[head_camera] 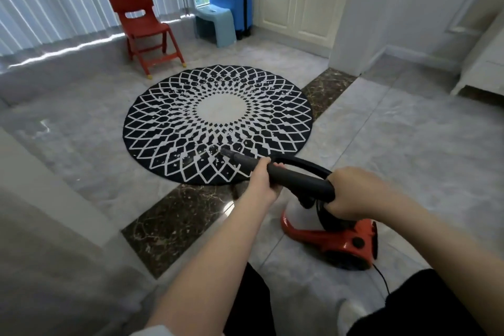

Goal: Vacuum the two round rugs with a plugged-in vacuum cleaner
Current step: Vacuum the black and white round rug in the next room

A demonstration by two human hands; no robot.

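The floor is pale grey marbled tile crossed by a band of dark brown veined stone. A round rug, black with a white lattice pattern and a plain white centre, lies flat on it, its near edge overlapping the dark band. Beyond the rug stands a red plastic chair, and to the right of that chair a light blue stool with a blue suitcase just behind it. Nearer than the rug, a red canister vacuum cleaner sits on the pale tile, its black cord trailing from its back.
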